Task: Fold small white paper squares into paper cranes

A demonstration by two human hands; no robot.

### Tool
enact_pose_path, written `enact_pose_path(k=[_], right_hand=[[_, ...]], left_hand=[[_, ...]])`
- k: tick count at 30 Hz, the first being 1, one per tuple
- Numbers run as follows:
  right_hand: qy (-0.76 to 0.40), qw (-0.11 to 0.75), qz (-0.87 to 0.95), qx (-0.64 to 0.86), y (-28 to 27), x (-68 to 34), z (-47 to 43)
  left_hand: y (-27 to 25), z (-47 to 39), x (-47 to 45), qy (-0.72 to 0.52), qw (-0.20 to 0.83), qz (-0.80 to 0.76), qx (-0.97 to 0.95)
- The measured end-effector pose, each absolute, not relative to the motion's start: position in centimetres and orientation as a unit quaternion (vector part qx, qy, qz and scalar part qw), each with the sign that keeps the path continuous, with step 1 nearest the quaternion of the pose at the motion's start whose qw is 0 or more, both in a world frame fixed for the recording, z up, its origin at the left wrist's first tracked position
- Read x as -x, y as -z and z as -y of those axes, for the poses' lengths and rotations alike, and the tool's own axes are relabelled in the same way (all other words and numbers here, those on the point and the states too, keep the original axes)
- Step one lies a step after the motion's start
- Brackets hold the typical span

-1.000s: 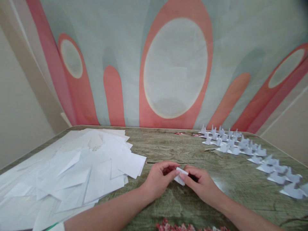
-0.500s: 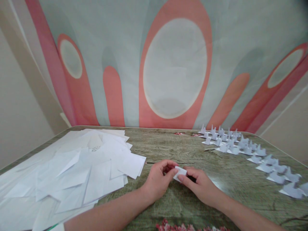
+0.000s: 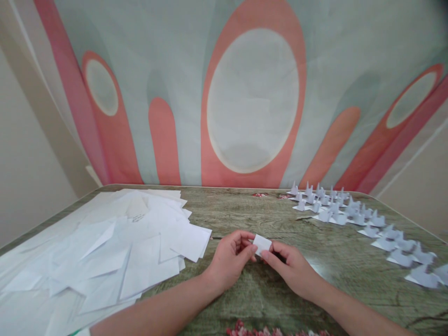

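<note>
A small folded piece of white paper (image 3: 262,243) is held between my two hands, above the middle of the table. My left hand (image 3: 231,258) pinches its left edge, with the thumb on the near face. On the other side, my right hand (image 3: 289,267) grips the right and lower edge between thumb and fingers. Both hands are closed on the paper, and the fingers behind it are partly hidden.
A wide heap of loose white paper sheets (image 3: 101,252) covers the left of the wood-patterned table (image 3: 224,210). Several folded white paper figures (image 3: 359,217) stand in rows along the right side. Behind the table hangs a backdrop (image 3: 189,60) with pink shapes.
The folded paper has turned a little, so more of its flat face shows above my thumbs. Both hands stay in nearly the same place, and the view has shifted slightly.
</note>
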State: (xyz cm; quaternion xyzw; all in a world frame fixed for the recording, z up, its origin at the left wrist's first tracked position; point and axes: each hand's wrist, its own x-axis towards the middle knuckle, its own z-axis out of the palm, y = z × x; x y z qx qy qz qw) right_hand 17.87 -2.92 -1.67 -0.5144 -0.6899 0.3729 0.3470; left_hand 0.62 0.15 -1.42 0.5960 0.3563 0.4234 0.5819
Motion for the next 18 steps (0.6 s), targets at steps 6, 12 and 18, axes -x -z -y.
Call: enact_pose_path(k=[6, 12, 18], right_hand=[[-0.381, 0.382, 0.671, 0.509, 1.55, -17.92, 2.94], [-0.377, 0.41, 0.663, 0.501, 1.36, -18.04, 2.86], [-0.354, 0.405, 0.676, 0.503, 1.21, -18.14, 2.97]], left_hand=[[1.36, -0.17, -0.49, -0.413, 0.572, -0.367, -0.606], [0.93, 0.26, -0.65, -0.36, 0.579, -0.372, -0.63], [0.64, 0.39, -0.62, -0.331, 0.555, -0.383, -0.66]])
